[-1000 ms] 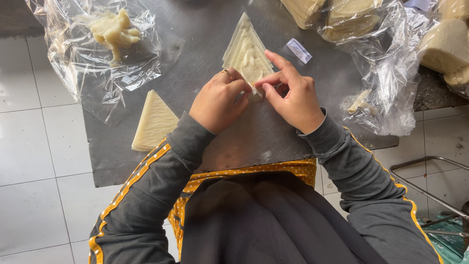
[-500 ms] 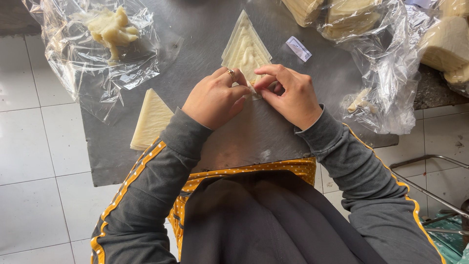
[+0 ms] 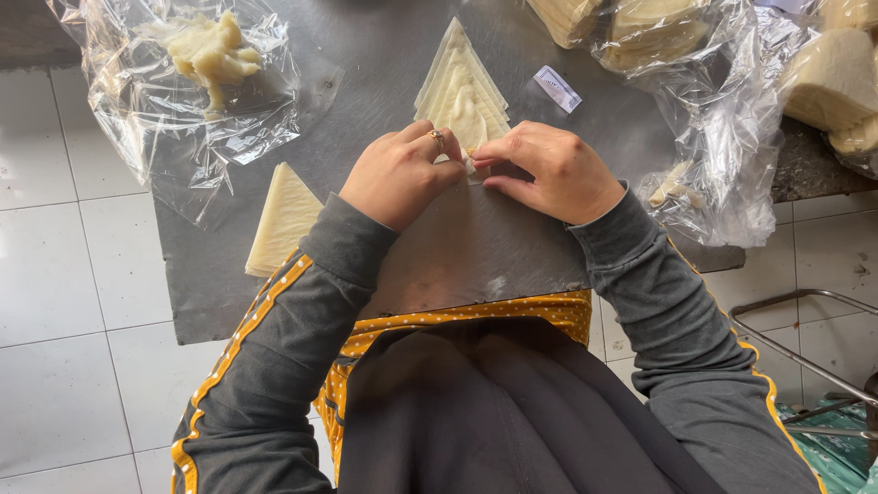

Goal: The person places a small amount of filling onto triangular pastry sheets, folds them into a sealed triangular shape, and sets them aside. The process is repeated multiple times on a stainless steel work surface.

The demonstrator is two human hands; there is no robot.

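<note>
Both hands meet at the near edge of the pastry triangle (image 3: 462, 91) on the dark slab (image 3: 366, 110) — the left hand (image 3: 398, 176) and right hand (image 3: 549, 172) pinch its lower edge between fingertips. A folded triangle (image 3: 283, 220) lies left of it; a plastic bag (image 3: 197, 91) of dough sits farther left.

A crumpled clear plastic bag with a pale yellow dough lump (image 3: 206, 55) lies on the dark grey stone slab (image 3: 366, 55). A folded pale pastry triangle (image 3: 282, 220) sits near it, with a small white paper tag (image 3: 557, 89) farther right. Clear bags of stacked pastry sheets (image 3: 732, 110) crowd the right edge, above white floor tiles (image 3: 64, 302).
</note>
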